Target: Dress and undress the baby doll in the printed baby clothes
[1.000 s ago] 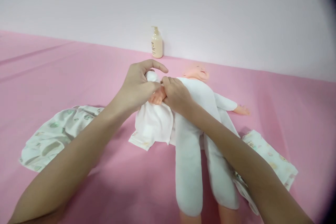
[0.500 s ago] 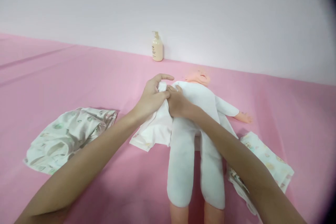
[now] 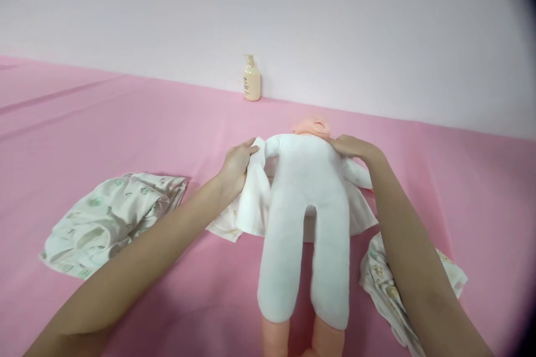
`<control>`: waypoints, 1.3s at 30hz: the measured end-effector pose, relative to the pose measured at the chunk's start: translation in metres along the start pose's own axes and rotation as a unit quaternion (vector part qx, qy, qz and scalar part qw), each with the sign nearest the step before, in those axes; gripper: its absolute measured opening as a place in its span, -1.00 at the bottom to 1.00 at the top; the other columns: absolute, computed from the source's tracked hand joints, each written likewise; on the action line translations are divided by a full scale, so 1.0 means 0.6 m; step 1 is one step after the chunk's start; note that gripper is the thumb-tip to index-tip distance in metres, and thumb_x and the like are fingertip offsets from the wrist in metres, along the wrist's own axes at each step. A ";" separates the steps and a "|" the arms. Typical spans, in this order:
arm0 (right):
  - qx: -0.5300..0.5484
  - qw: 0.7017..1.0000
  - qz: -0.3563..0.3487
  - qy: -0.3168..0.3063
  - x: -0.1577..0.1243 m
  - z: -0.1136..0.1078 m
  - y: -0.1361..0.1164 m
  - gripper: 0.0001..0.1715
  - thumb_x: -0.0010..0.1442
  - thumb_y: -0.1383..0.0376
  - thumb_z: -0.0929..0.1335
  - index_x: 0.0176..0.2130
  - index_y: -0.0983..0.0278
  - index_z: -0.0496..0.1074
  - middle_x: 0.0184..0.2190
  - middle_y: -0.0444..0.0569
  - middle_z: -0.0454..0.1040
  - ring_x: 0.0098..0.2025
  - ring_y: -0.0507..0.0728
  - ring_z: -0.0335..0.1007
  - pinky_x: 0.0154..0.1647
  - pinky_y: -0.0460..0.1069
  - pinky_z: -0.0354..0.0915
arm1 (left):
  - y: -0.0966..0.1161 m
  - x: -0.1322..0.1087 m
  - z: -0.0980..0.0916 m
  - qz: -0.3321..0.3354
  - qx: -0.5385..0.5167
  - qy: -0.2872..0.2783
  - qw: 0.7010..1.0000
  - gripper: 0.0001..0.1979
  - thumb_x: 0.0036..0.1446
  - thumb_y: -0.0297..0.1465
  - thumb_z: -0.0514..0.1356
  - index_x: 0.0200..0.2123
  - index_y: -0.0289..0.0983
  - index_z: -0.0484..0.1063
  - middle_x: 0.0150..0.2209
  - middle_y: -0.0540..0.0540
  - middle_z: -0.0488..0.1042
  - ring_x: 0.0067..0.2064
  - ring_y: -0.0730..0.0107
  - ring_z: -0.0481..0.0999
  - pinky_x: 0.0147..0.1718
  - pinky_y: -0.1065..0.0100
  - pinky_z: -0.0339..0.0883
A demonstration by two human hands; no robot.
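Note:
A doll [image 3: 312,178] with a white cloth body lies on its back, head away from me, on the pink sheet. White clothing [image 3: 254,195] lies partly under it and shows on both sides of its torso. My left hand [image 3: 238,167] is closed on this clothing beside the doll's arm at the left. My right hand [image 3: 352,146] is at the doll's shoulder on the right, near the neck; its fingertips are hidden there, and what they hold cannot be made out.
A pump bottle [image 3: 252,82] stands against the white wall. Folded patterned clothes [image 3: 113,217] lie on the pink sheet [image 3: 201,301] at the left. More patterned cloth [image 3: 383,273] lies at the right, partly behind my right forearm.
My right hand has moved from the doll's left-side shoulder across to the right-side one. My left hand has closed on the white clothing and lowered slightly. The doll's body has shifted a little left.

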State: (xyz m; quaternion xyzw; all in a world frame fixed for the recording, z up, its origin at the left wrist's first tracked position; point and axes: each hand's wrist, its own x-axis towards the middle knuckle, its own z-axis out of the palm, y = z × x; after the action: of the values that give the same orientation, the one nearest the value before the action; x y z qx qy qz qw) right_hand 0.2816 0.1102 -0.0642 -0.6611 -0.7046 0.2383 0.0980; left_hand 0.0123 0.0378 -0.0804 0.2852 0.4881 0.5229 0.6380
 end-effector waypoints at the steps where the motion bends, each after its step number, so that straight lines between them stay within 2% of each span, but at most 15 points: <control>1: 0.026 0.999 -0.007 -0.024 0.002 0.003 0.002 -0.33 0.13 -0.24 0.22 -0.38 0.27 0.47 -0.27 0.21 0.55 -0.16 0.43 0.47 -0.09 0.30 0.32 | -0.002 -0.003 0.002 0.001 -0.001 0.007 1.000 -0.34 0.11 -0.50 0.13 0.29 -0.15 0.11 0.03 -0.23 0.46 -0.17 0.11 0.59 -0.24 0.09 0.54; 3: 0.077 0.995 -0.011 -0.055 0.005 0.008 0.002 -0.31 0.12 -0.27 0.20 -0.23 0.21 0.50 -0.14 0.12 0.54 -0.07 0.40 0.45 -0.01 0.28 0.31 | -0.003 -0.009 0.006 0.012 0.010 0.023 1.000 -0.33 0.11 -0.52 0.13 0.30 -0.16 0.10 0.02 -0.23 0.46 -0.20 0.14 0.59 -0.26 0.12 0.54; 5: 0.133 0.987 -0.042 -0.080 0.004 0.009 -0.001 -0.31 0.11 -0.27 0.22 -0.14 0.17 0.50 -0.09 0.06 0.54 -0.03 0.37 0.43 0.02 0.26 0.32 | -0.004 -0.010 0.009 0.020 0.025 0.031 0.999 -0.33 0.12 -0.53 0.12 0.30 -0.16 0.10 0.00 -0.22 0.47 -0.22 0.18 0.59 -0.24 0.15 0.53; 9: 0.182 0.974 -0.084 -0.101 -0.004 0.008 -0.016 -0.38 0.08 -0.22 0.32 -0.12 0.16 0.52 -0.10 0.00 0.55 -0.08 0.33 0.46 0.02 0.23 0.35 | -0.014 0.015 0.000 0.027 0.045 0.030 0.998 -0.36 0.10 -0.54 0.13 0.26 -0.13 0.18 -0.06 -0.19 0.51 -0.19 0.21 0.59 -0.20 0.18 0.51; 13: 0.194 0.970 -0.105 -0.101 -0.018 0.008 -0.042 -0.42 0.08 -0.17 0.36 -0.13 0.19 0.53 -0.12 0.04 0.56 -0.09 0.32 0.47 -0.01 0.21 0.37 | -0.026 0.052 -0.023 0.061 0.075 -0.013 0.995 -0.44 0.09 -0.49 0.16 0.19 -0.09 0.29 -0.05 -0.16 0.52 -0.12 0.18 0.57 -0.16 0.16 0.50; 17: 0.221 0.960 -0.098 -0.143 -0.017 0.014 -0.050 -0.46 0.09 -0.12 0.37 -0.11 0.18 0.52 -0.09 0.02 0.55 -0.09 0.30 0.49 -0.04 0.17 0.41 | -0.016 0.063 -0.035 0.099 0.113 -0.059 0.987 -0.49 0.05 -0.44 0.22 0.11 -0.08 0.38 0.06 -0.14 0.46 -0.05 0.21 0.55 -0.11 0.22 0.47; 21: 0.256 0.941 -0.083 -0.203 -0.008 0.022 -0.046 -0.47 0.08 -0.03 0.42 -0.01 0.15 0.46 0.01 -0.01 0.50 0.00 0.28 0.46 -0.04 0.12 0.44 | 0.009 0.053 -0.023 0.079 0.112 -0.121 0.983 -0.46 0.06 -0.46 0.21 0.15 -0.08 0.34 -0.14 -0.13 0.56 -0.21 0.24 0.58 -0.22 0.23 0.48; 24: 0.282 0.924 -0.103 -0.235 -0.009 0.025 -0.047 -0.38 0.07 0.03 0.45 0.09 0.12 0.38 0.09 -0.05 0.44 0.05 0.23 0.43 -0.01 0.07 0.44 | 0.019 0.052 -0.016 0.071 0.110 -0.142 0.981 -0.46 0.05 -0.50 0.21 0.14 -0.11 0.36 -0.18 -0.12 0.57 -0.27 0.28 0.57 -0.26 0.28 0.47; 29: 0.248 0.937 -0.122 -0.214 -0.013 0.022 -0.045 -0.23 0.00 0.08 0.50 0.16 0.14 0.31 0.18 -0.03 0.34 0.12 0.23 0.37 0.04 0.06 0.41 | 0.015 0.075 -0.029 0.129 0.104 -0.098 0.981 -0.41 0.04 -0.50 0.20 0.17 -0.07 0.32 -0.23 -0.07 0.56 -0.34 0.32 0.56 -0.29 0.27 0.47; 32: 0.211 0.946 -0.138 -0.204 -0.011 0.021 -0.045 -0.21 -0.02 0.08 0.51 0.16 0.12 0.31 0.20 -0.04 0.32 0.14 0.25 0.34 0.07 0.07 0.38 | 0.014 0.084 -0.036 0.162 0.107 -0.073 0.978 -0.40 0.04 -0.49 0.20 0.18 -0.07 0.29 -0.26 -0.06 0.54 -0.36 0.33 0.55 -0.27 0.23 0.47; 35: 0.207 0.949 -0.131 -0.200 -0.010 0.024 -0.050 -0.23 -0.01 0.06 0.50 0.15 0.14 0.32 0.16 -0.01 0.37 0.10 0.26 0.38 0.05 0.08 0.39 | 0.018 0.070 -0.027 0.168 0.116 -0.108 0.973 -0.43 0.05 -0.48 0.20 0.16 -0.09 0.31 -0.14 -0.10 0.53 -0.27 0.27 0.56 -0.22 0.20 0.47; 39: 0.238 0.941 -0.120 -0.208 -0.012 0.030 -0.059 -0.27 0.01 0.08 0.49 0.13 0.17 0.34 0.09 0.02 0.44 0.01 0.27 0.45 -0.04 0.08 0.43 | 0.025 0.005 0.005 0.176 0.191 -0.220 0.940 -0.55 0.05 -0.51 0.19 0.04 -0.13 0.39 0.12 -0.10 0.39 -0.05 0.19 0.52 -0.18 0.30 0.46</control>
State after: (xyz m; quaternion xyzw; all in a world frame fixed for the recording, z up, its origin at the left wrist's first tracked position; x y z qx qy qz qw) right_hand 0.2428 0.0988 -0.0622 -0.4648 -0.7058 0.5182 0.1316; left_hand 0.0093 0.0457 -0.0671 0.5909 0.3682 0.4479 0.5609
